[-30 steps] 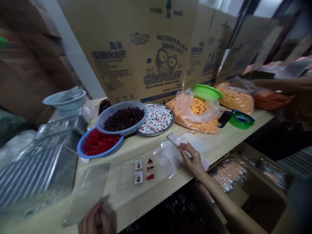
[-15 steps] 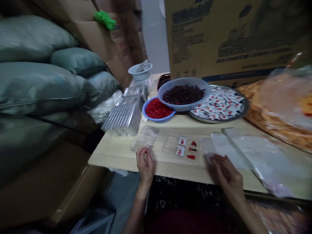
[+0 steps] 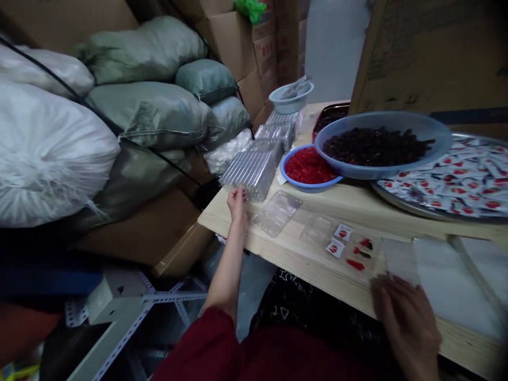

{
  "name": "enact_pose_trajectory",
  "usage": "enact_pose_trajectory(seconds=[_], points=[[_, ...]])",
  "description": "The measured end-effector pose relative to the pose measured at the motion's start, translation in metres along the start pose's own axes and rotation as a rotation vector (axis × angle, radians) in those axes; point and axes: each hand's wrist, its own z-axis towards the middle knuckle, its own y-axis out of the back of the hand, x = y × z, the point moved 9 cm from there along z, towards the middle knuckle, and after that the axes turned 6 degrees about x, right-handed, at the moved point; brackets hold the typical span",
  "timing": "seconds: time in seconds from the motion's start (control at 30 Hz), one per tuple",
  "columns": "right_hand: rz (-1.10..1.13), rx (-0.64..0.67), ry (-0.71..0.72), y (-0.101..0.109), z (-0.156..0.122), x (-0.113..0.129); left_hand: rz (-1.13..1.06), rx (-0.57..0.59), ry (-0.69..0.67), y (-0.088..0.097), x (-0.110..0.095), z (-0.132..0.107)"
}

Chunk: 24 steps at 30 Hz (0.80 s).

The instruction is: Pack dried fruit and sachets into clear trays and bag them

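My left hand (image 3: pixel 237 203), fingers curled closed, is at the near edge of a stack of clear plastic trays (image 3: pixel 254 172); what its fingertips hold is hidden. A separate clear tray (image 3: pixel 278 213) lies just right of it. Farther right, another clear tray (image 3: pixel 315 228) lies flat, with white printed sachets (image 3: pixel 343 232), red pieces (image 3: pixel 355 264) and dark pieces (image 3: pixel 364 254) in its compartments. My right hand (image 3: pixel 410 317), blurred, hovers at the table's front beside a clear plastic sheet (image 3: pixel 400 256); its fingers look loosely apart, with nothing seen in them.
A blue bowl of red pieces (image 3: pixel 308 168) stands behind the trays. A larger bowl of dark pieces (image 3: pixel 381 151) overlaps it and a round metal tray of sachets (image 3: pixel 456 182). Stuffed sacks (image 3: pixel 151 111) are piled left. A metal frame (image 3: pixel 174 297) stands below, beside the table.
My view has turned left. My left hand has moved from the loose clear tray to the stack of trays. My right hand has drawn back slightly from the plastic sheet.
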Motion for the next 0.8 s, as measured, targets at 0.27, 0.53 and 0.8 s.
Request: enact_pose_trajectory(seconds=[0.27,0.53,0.8], points=[[-0.073,-0.021,0.000,-0.004,0.002,0.004,-0.109,-0.006,0.116,-0.017,0.010,0.018],[-0.103,-0.037,-0.017,-0.004,0.006,0.007,-0.111,-0.014,0.042,-0.017,0.007,-0.021],[-0.088,-0.018,-0.072,-0.008,0.007,0.003,0.346,0.460,-0.180,-0.081,0.022,-0.171]])
